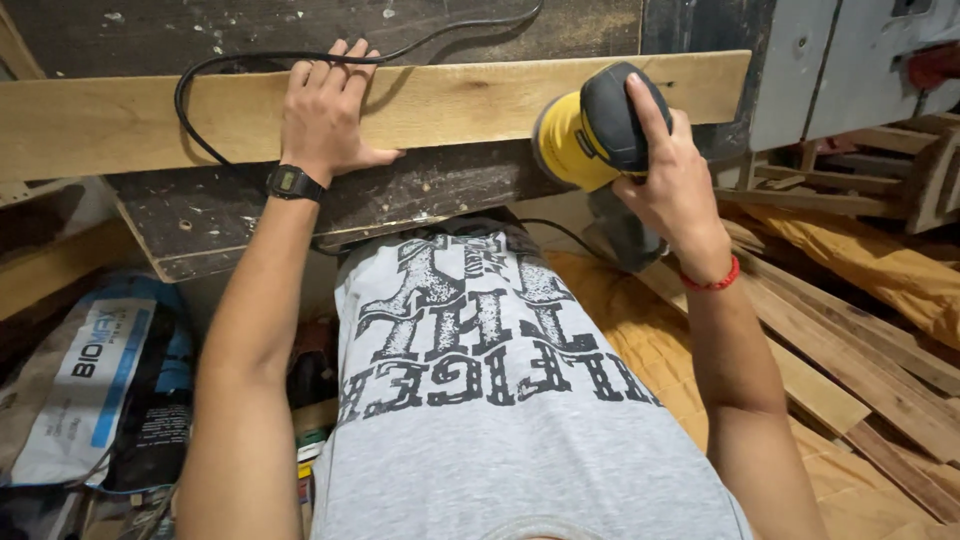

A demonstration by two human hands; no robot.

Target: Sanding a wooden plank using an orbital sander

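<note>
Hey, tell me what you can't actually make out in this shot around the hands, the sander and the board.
Head view only:
- Sanding pad of the yellow and black power sander: hidden behind its body and the right hand.
- Long pale wooden plank: left end cut off by the frame edge.
- Black power cord: its run is lost under the dark workbench and behind the grey shirt.
- Plank surface under the left hand: covered by the palm.

both arms outstretched, left hand (325, 115) flat, right hand (672, 185) curled closed

Woodshop — sander (598, 125), plank (130, 120) on scarred bench (200, 215), offcuts (850, 350) w/ sawdust.
</note>
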